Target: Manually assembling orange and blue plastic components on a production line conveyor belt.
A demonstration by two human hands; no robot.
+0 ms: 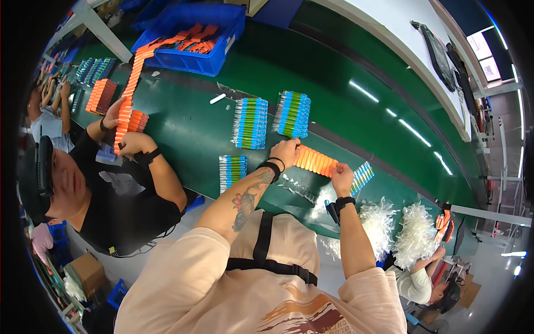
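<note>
A ribbed orange strip (316, 161), made of several slim pieces side by side, is stretched between my two hands over the green table. My left hand (285, 152) is closed on its left end. Its right end sits in the pinched fingers of my right hand (342, 179). Beyond my left hand lie two stacks of slim blue-and-green pieces, a left stack (250, 123) and a right stack (292, 114). A smaller blue-and-green stack (232, 171) rests beside my left forearm. Next to my right hand is another blue-and-green row (362, 177), partly hidden by the hand.
To the left, a co-worker (111, 189) handles a long orange strip (133, 83) that runs from a blue bin (225, 55). A small white cylinder (217, 98) lies on the table. White shredded plastic (378, 220) is heaped at right, near another person (423, 284).
</note>
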